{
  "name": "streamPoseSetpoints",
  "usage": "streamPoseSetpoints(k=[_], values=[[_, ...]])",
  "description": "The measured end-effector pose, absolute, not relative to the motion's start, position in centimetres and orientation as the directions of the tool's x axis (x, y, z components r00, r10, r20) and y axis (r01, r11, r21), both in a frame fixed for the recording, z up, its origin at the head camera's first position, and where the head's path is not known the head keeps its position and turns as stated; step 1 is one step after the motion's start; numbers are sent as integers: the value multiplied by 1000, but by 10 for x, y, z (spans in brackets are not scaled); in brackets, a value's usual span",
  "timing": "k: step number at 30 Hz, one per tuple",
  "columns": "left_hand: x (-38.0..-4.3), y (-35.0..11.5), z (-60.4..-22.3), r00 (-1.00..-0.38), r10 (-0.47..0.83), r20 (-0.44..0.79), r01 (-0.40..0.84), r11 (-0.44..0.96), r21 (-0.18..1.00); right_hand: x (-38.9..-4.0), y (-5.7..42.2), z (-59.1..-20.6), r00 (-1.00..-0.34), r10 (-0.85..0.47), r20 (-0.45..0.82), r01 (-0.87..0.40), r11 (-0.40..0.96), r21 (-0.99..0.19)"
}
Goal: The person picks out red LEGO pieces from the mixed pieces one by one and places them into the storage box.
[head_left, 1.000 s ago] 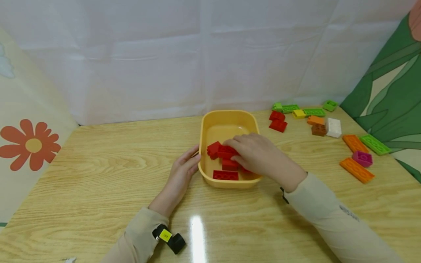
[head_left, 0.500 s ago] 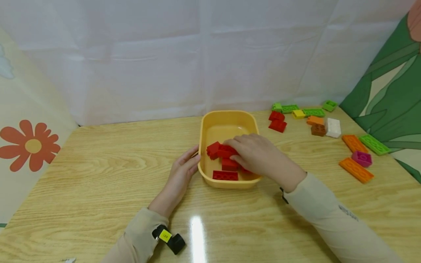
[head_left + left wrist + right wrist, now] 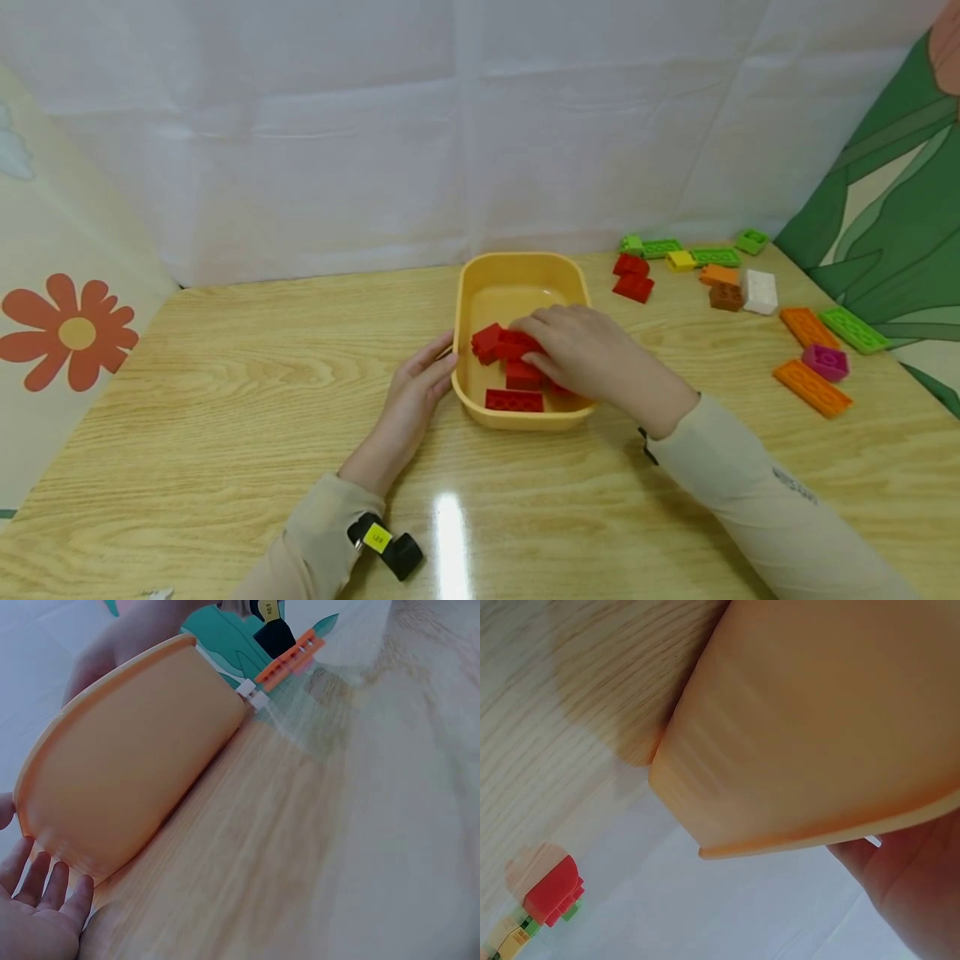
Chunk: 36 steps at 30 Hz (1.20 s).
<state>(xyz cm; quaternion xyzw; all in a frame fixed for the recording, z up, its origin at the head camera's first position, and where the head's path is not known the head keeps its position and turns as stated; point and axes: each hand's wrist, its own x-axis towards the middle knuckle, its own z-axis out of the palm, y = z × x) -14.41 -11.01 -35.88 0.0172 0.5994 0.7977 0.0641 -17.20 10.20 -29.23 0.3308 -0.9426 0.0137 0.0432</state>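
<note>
A yellow plastic bin (image 3: 517, 422) stands on the table with several red toy bricks inside. My right hand (image 3: 581, 346) reaches over its right rim, and the thumb and fingers pinch a red brick (image 3: 514, 344) lying across the others. Part of the pile is hidden under that hand. Nearer the front of the bin lies a long red brick (image 3: 513, 400). Against the bin's left side, my left hand (image 3: 416, 392) rests its fingers, thumb by the rim. In the left wrist view those fingers (image 3: 56, 881) are spread along the outer wall.
To the right lie loose bricks: two red pieces (image 3: 633, 287), a white brick (image 3: 761, 292), a brown brick (image 3: 726, 297), a magenta brick (image 3: 827, 361), orange plates (image 3: 813, 387) and green plates (image 3: 855, 330). A white cloth (image 3: 322, 167) hangs behind the table (image 3: 247, 400).
Both hands and the bin stay almost still. The thumb of my right hand shifts very slightly along the red brick.
</note>
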Motion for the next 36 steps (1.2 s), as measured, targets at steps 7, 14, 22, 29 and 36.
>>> streamPoseSetpoints(k=[7, 14, 22, 29, 36], values=[[-145, -110, -359, -991, 121, -61, -93, -278, 956, -173, 104, -291, -771, -628, 110, -632, 775, -9], [-145, -110, -359, -991, 118, -56, -86, -274, 958, -179, 113, -286, -755, -634, 164, -646, 763, -27], [-145, -110, -360, -991, 117, -64, -94, -275, 957, -192, 130, -283, -804, -567, 182, -584, 809, -59], [-145, -111, -360, -992, 113, -60, -89, -270, 959, -200, 148, -282, -814, -522, 253, -557, 826, -86], [-145, -111, -360, -991, 115, -72, -102, -276, 956, -206, 173, -274, -849, -434, 303, -481, 871, -101]])
